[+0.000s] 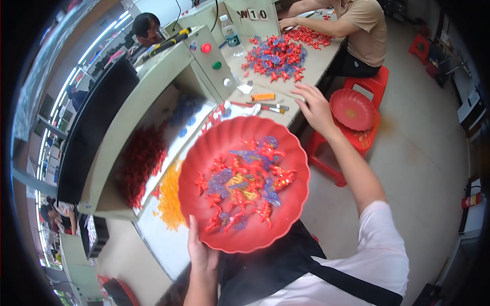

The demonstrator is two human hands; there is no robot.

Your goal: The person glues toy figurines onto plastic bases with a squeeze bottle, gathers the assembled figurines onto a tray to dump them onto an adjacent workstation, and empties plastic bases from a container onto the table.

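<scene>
My left hand (201,252) grips the lower left rim of a red scalloped plastic plate (286,219), its thumb over the edge. The plate is held up in front of my body. Small shiny red figure-like plastic pieces (265,211), translucent purple pieces (219,178) and a few gold-yellow pieces (237,183) lie in its middle. My right hand (315,104) is off the plate, near the table's right edge, with fingers apart and nothing in it. Left of it on the table are an orange lighter-like item (263,97) and thin brushes (270,108).
A pile of red and purple pieces (275,58) and a water bottle (231,34) stand further back. A light-green box (122,148) shelters red pieces (145,163); yellow pieces (172,196) lie before it. Another red plate (352,109) rests on a red stool (375,84) near a seated co-worker (365,25).
</scene>
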